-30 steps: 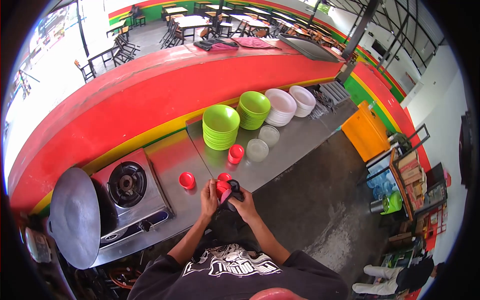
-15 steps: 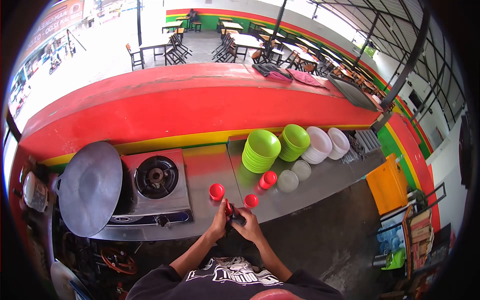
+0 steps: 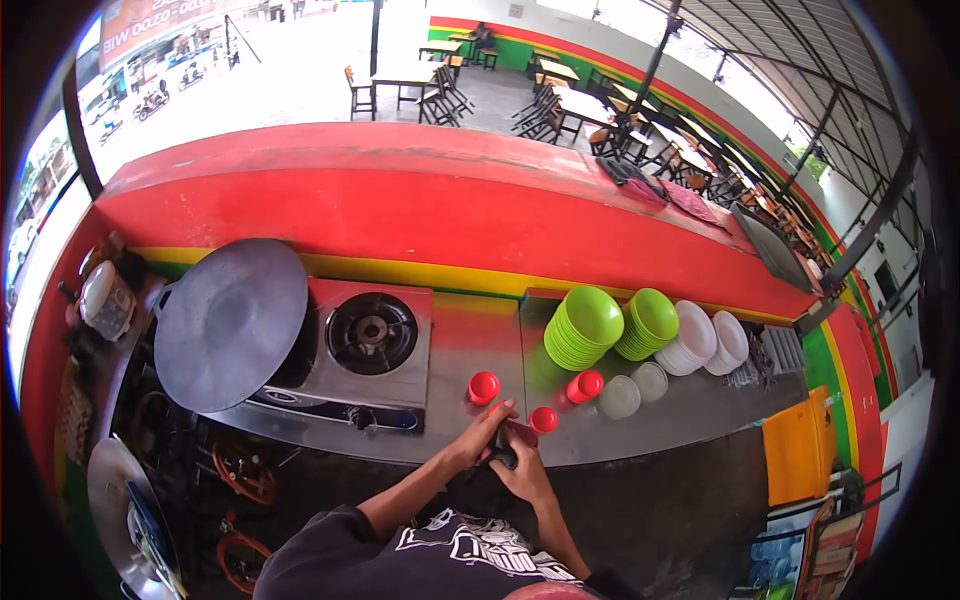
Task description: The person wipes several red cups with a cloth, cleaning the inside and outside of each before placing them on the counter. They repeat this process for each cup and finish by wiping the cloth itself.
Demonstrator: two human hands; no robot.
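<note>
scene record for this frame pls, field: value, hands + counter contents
left hand: on a small red plastic bowl at the steel counter edge
right hand: holds a dark cloth against that bowl
loose red bowls, stack
green plate stacks
white bowl stacks
gas burner
grey round pan

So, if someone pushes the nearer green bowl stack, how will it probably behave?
The green bowl stack looks like thin plastic, so probably light and easy to slide on the smooth steel counter. It stands tall and leans slightly, so a high push might tip or spill it.
</note>
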